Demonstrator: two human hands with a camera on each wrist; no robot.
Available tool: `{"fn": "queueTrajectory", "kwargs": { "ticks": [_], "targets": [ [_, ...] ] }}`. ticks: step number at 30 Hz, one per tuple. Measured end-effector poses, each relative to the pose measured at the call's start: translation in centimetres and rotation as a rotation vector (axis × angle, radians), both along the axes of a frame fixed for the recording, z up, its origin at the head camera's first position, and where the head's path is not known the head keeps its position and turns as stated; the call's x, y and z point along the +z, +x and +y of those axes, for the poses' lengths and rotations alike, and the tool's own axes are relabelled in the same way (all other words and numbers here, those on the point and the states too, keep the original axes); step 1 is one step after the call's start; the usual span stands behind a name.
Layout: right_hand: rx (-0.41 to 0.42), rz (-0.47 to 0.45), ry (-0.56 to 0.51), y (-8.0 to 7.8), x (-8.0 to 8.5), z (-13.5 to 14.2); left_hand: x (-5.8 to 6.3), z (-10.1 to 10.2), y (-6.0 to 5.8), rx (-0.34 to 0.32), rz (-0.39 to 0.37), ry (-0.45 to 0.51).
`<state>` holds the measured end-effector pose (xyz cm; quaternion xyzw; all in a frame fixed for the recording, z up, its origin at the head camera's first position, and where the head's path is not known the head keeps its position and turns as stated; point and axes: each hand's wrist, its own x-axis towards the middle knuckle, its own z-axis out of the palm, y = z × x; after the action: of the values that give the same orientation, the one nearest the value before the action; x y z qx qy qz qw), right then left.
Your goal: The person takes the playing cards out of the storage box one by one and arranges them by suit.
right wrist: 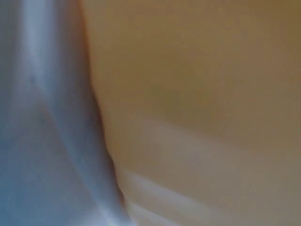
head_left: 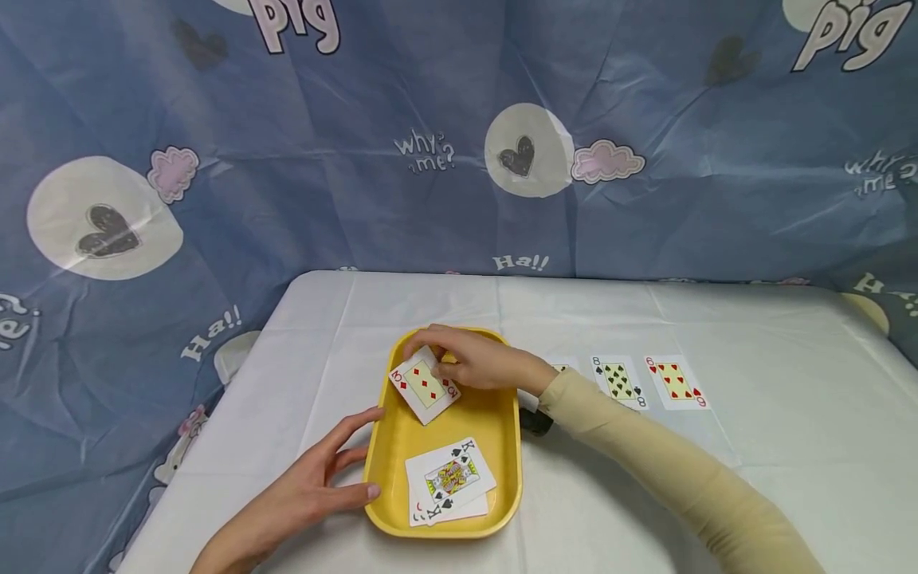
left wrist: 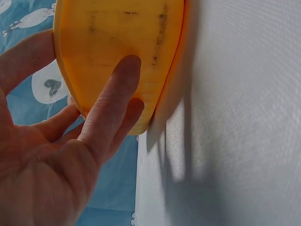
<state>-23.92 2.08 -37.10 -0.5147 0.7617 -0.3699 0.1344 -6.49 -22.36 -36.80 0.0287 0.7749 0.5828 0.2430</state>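
A yellow tray stands on the white table. My right hand is over its far part and pinches a playing card of diamonds, face up and tilted, at the card's upper right. In the tray's near part lies a king of spades on top of another card, which is mostly covered. Along the tray's left side, my left hand rests its fingertips on the outer wall. In the left wrist view, its fairly straight fingers touch the yellow wall. Blurred beige sleeve fills most of the right wrist view.
Right of the tray, an eight of spades and a six of hearts lie face up in a row. Another card is partly hidden by my right sleeve. A black object sits beside the tray. Blue printed cloth hangs behind the table.
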Motion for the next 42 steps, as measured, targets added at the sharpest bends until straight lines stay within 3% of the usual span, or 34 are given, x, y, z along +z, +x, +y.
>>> {"fn": "queueTrajectory", "kwargs": {
  "ticks": [11,18,26,29,37,42],
  "targets": [
    [-0.273,-0.076,-0.333,0.0,0.0,0.3,0.0,-0.4,-1.2,-0.002,-0.003,-0.023],
    [-0.375,-0.137,-0.504,0.1,0.4,0.5,-0.1,-0.3,-1.4,0.015,-0.04,-0.023],
    [-0.436,-0.22,-0.539,1.9,3.0,1.8,0.0,-0.2,-1.5,0.033,-0.07,-0.043],
    [-0.447,-0.231,-0.529,2.2,3.3,2.6,0.2,-0.2,-1.4,0.035,-0.071,-0.042],
    [-0.507,-0.333,-0.55,1.7,1.7,5.1,0.1,-0.1,-1.2,0.021,-0.039,-0.049],
    [-0.525,-0.321,-0.552,2.1,1.9,7.1,0.0,0.0,-1.1,0.031,-0.047,-0.049]
  ]
}}
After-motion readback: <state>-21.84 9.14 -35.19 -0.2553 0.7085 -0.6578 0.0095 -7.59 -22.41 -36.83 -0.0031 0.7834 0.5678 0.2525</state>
